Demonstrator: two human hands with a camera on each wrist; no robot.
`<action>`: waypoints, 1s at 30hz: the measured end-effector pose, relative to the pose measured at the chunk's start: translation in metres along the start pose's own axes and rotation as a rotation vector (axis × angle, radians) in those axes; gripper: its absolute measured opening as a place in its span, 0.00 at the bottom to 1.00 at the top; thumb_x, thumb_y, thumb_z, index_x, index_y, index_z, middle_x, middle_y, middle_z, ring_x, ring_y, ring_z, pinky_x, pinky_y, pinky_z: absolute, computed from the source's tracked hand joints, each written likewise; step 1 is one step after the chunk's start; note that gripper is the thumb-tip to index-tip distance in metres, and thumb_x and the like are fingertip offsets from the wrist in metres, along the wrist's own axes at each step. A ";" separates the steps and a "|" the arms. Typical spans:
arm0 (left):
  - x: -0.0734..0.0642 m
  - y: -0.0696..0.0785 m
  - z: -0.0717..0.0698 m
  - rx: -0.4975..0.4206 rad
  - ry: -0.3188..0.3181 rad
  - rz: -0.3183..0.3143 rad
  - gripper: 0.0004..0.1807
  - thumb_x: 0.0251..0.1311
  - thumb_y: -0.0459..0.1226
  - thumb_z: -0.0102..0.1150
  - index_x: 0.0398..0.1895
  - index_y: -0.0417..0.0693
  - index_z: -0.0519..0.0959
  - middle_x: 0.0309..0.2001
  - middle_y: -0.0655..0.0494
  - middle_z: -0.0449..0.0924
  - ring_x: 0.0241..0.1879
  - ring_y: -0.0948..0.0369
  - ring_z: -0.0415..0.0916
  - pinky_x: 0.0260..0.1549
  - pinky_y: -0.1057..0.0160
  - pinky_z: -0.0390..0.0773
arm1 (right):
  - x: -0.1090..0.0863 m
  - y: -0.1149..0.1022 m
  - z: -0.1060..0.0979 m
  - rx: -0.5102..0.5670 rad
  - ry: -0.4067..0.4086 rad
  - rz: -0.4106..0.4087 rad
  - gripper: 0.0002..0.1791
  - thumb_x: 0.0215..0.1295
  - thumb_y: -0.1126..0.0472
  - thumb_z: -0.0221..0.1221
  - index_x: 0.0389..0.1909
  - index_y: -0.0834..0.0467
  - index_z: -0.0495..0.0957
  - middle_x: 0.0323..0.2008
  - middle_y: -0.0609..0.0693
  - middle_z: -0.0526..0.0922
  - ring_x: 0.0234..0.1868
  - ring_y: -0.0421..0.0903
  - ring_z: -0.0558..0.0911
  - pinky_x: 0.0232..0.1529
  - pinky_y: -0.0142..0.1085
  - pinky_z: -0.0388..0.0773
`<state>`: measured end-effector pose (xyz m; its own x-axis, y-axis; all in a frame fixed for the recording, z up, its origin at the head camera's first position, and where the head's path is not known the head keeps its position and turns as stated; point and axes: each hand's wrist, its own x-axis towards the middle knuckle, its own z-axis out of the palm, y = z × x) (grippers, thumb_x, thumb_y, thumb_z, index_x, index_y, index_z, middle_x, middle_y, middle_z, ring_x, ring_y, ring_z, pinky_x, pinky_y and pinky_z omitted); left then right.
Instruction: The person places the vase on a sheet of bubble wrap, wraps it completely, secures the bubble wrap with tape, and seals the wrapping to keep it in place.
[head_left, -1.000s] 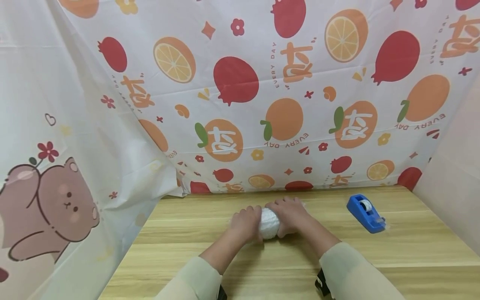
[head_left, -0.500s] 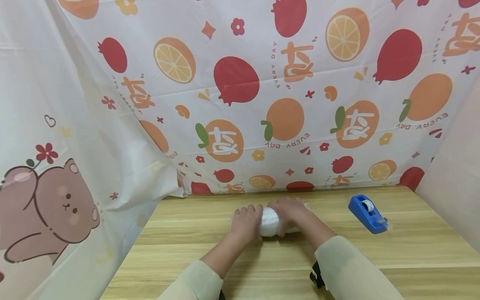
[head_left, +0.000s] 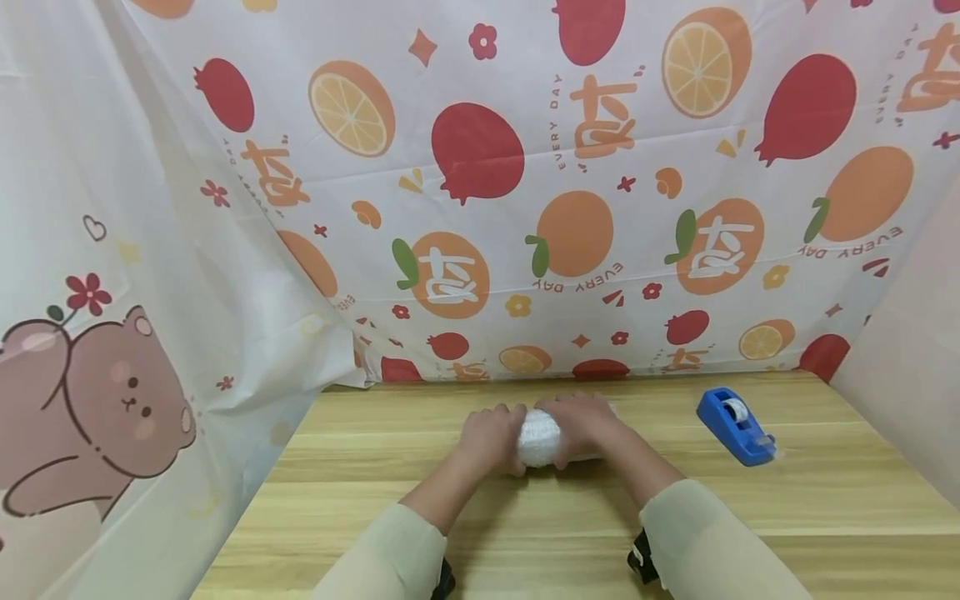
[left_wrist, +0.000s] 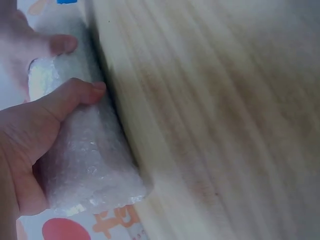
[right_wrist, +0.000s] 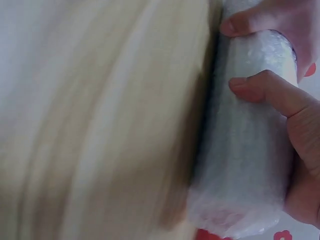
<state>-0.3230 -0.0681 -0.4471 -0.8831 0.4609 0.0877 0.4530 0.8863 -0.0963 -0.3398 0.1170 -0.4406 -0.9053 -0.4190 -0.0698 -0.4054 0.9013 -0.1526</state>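
The table (head_left: 832,508) is of pale striped wood. Behind it hangs a white cloth (head_left: 517,258) with fruit prints; at left, a creased sheet (head_left: 195,283) shows a bear (head_left: 123,400).

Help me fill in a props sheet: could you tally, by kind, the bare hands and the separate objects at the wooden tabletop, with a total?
Clear, bubble-wrapped cylinder: 1
Blue plastic tape dispenser, counted with its tape: 1
Bare hands, left hand and right hand: 2
Total: 4
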 end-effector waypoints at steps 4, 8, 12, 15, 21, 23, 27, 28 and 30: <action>0.003 -0.001 -0.004 0.019 -0.048 0.009 0.39 0.32 0.56 0.79 0.48 0.51 0.73 0.35 0.53 0.79 0.31 0.56 0.78 0.30 0.56 0.79 | -0.004 0.002 0.006 -0.043 0.077 -0.026 0.48 0.35 0.46 0.75 0.65 0.41 0.70 0.56 0.47 0.78 0.54 0.52 0.74 0.54 0.58 0.68; 0.008 -0.001 -0.008 0.008 -0.110 0.001 0.40 0.32 0.57 0.78 0.50 0.53 0.73 0.37 0.55 0.80 0.33 0.58 0.77 0.30 0.57 0.78 | -0.006 0.004 0.010 -0.076 0.123 -0.046 0.50 0.36 0.45 0.75 0.67 0.42 0.68 0.58 0.48 0.77 0.56 0.54 0.74 0.55 0.57 0.68; 0.013 -0.003 -0.011 -0.022 -0.167 -0.007 0.44 0.30 0.58 0.78 0.55 0.53 0.73 0.39 0.57 0.81 0.34 0.60 0.76 0.33 0.57 0.78 | -0.009 0.004 0.011 -0.079 0.158 -0.074 0.51 0.36 0.46 0.76 0.68 0.42 0.67 0.58 0.49 0.77 0.56 0.55 0.74 0.56 0.58 0.68; 0.015 -0.006 -0.013 -0.062 -0.203 -0.013 0.46 0.30 0.58 0.79 0.56 0.53 0.73 0.40 0.57 0.81 0.36 0.60 0.75 0.36 0.56 0.78 | -0.010 0.004 0.012 -0.089 0.184 -0.098 0.52 0.37 0.46 0.76 0.69 0.40 0.66 0.57 0.49 0.77 0.56 0.54 0.74 0.56 0.57 0.68; 0.017 -0.009 -0.018 -0.131 -0.269 -0.017 0.46 0.32 0.59 0.77 0.57 0.50 0.73 0.41 0.59 0.80 0.38 0.60 0.75 0.41 0.57 0.77 | -0.011 0.004 0.016 -0.167 0.219 -0.133 0.53 0.41 0.45 0.76 0.72 0.35 0.62 0.59 0.50 0.76 0.57 0.55 0.74 0.58 0.59 0.67; 0.017 -0.011 -0.020 -0.158 -0.285 -0.015 0.45 0.33 0.59 0.77 0.56 0.50 0.74 0.40 0.60 0.80 0.38 0.61 0.75 0.41 0.58 0.76 | -0.010 0.003 0.017 -0.177 0.233 -0.143 0.53 0.41 0.45 0.76 0.71 0.36 0.62 0.59 0.50 0.76 0.58 0.56 0.74 0.58 0.60 0.67; 0.017 -0.014 -0.023 -0.245 -0.321 -0.018 0.41 0.33 0.58 0.77 0.52 0.51 0.76 0.39 0.61 0.79 0.38 0.61 0.74 0.43 0.57 0.75 | -0.009 0.003 0.020 -0.203 0.267 -0.161 0.54 0.39 0.45 0.77 0.71 0.37 0.62 0.58 0.50 0.76 0.58 0.56 0.74 0.57 0.62 0.67; 0.017 -0.015 -0.024 -0.266 -0.334 -0.022 0.40 0.33 0.58 0.77 0.52 0.51 0.76 0.39 0.61 0.79 0.38 0.61 0.74 0.43 0.57 0.75 | -0.009 0.003 0.021 -0.212 0.275 -0.165 0.54 0.39 0.45 0.77 0.72 0.38 0.62 0.58 0.50 0.76 0.57 0.56 0.74 0.57 0.62 0.67; 0.017 -0.016 -0.027 -0.306 -0.358 -0.027 0.38 0.34 0.57 0.77 0.51 0.51 0.76 0.39 0.61 0.79 0.38 0.60 0.74 0.43 0.57 0.75 | -0.008 0.003 0.022 -0.231 0.287 -0.171 0.55 0.39 0.45 0.77 0.72 0.38 0.62 0.57 0.50 0.76 0.58 0.56 0.74 0.58 0.62 0.67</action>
<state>-0.3424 -0.0735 -0.4176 -0.8574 0.4403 -0.2666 0.3967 0.8953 0.2028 -0.3311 0.1205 -0.4620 -0.8076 -0.5469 0.2205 -0.5414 0.8359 0.0901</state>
